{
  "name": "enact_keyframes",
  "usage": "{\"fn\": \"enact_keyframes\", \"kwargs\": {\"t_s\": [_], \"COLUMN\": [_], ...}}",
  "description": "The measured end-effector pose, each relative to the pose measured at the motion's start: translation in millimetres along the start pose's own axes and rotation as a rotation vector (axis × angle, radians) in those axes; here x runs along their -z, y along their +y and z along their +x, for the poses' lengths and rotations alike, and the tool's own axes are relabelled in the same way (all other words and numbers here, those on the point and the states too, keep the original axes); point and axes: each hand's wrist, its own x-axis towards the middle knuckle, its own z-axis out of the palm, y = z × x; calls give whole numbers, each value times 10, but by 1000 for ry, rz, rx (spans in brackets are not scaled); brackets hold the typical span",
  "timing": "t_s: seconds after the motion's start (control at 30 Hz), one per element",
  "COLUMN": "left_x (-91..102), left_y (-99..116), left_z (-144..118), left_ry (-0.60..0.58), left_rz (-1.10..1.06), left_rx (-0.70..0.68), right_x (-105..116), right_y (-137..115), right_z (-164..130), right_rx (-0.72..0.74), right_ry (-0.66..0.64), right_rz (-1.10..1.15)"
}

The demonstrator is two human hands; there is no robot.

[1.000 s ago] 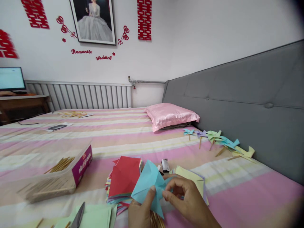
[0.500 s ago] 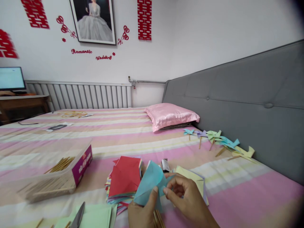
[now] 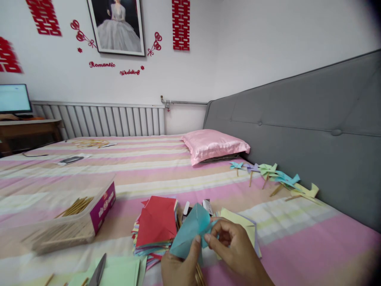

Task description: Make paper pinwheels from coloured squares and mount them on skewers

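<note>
Sticks (image 3: 77,205) lie in a clear box (image 3: 102,209) left of the red-topped stack (image 3: 156,222); scissors (image 3: 98,271) rest on green sheets (image 3: 121,271) at its near left. Just right of the stack, the left hand (image 3: 181,268), nearly closed, pinches blue paper (image 3: 190,229) under its thumb; the right hand (image 3: 235,246), fingers curled, pinches the paper's right side. Yellow sheets (image 3: 238,219) and pinwheels (image 3: 287,179) lie farther right.

Over the head camera I read the blue paper (image 3: 190,234) as smooth and matt, likewise the red paper (image 3: 156,220). I see clear, smooth plastic in the box (image 3: 89,226), bare wood in its sticks (image 3: 77,206), metal in the blade (image 3: 99,271), glossy satin on the pillow (image 3: 216,144), dull cloth in the bedsheet (image 3: 297,234).
</note>
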Motion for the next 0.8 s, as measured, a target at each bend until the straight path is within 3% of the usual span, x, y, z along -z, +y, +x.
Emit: {"fn": "enact_keyframes", "kwargs": {"t_s": [0.3,0.67,0.8], "left_x": [12,30,19], "left_y": [-59,-202,-247], "left_z": [35,73,87], "left_ry": [22,-105,-73], "left_rz": [-26,-236,-250], "left_rx": [91,205,206], "right_x": [-40,-44,-32], "right_y": [57,-18,-53], "right_z": [-2,-13,-23], "right_rx": [7,-12,-17], "right_ry": [14,57,51], "right_rz": [42,34,16]}}
